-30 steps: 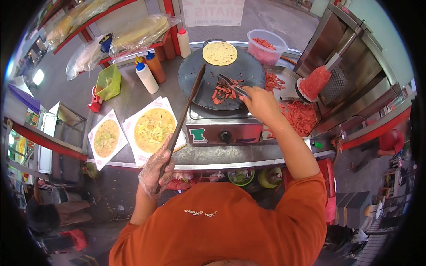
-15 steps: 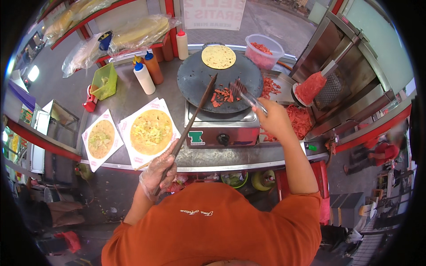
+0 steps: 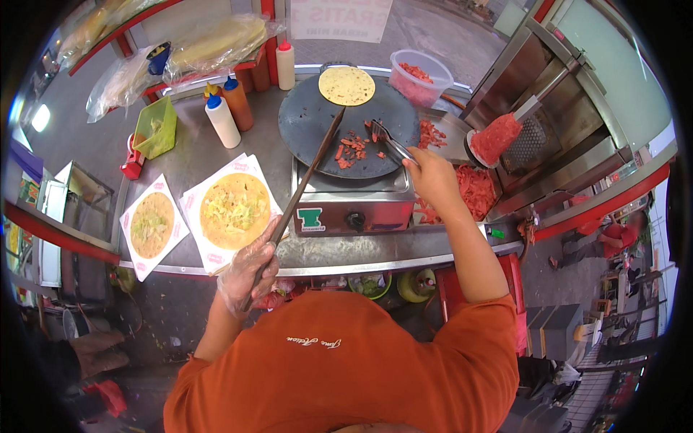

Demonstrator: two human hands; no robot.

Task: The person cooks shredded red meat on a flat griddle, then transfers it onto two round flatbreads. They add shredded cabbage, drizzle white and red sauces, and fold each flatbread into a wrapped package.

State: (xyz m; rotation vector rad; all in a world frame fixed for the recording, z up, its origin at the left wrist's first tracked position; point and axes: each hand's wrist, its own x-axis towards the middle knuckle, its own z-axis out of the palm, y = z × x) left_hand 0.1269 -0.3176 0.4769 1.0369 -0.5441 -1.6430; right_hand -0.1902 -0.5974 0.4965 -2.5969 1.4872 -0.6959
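Observation:
My left hand [image 3: 249,270], in a clear plastic glove, is closed around a long, thin dark stick-like tool [image 3: 309,177]. Its tip reaches over the round dark griddle [image 3: 299,119] to the near edge of a speckled flatbread [image 3: 346,85]. Bare, my right hand [image 3: 432,177] grips metal tongs [image 3: 395,146], whose end rests among chopped reddish meat pieces [image 3: 351,148] on the griddle. Left of the stove [image 3: 332,209], two flatbreads topped with shredded greens, one larger [image 3: 237,211] and one smaller [image 3: 151,225], lie on white papers.
Right of the griddle are a metal tray of shredded meat [image 3: 473,191], a meat cone [image 3: 497,137] on a spit and a plastic tub [image 3: 421,78]. Squeeze bottles [image 3: 222,123], a green basket [image 3: 155,128] and a red tape dispenser [image 3: 133,157] stand at left.
The tongs' end has moved a little farther away and is no longer blurred. The dark tool's tip has come up to the flatbread's edge. The whole view has shifted slightly.

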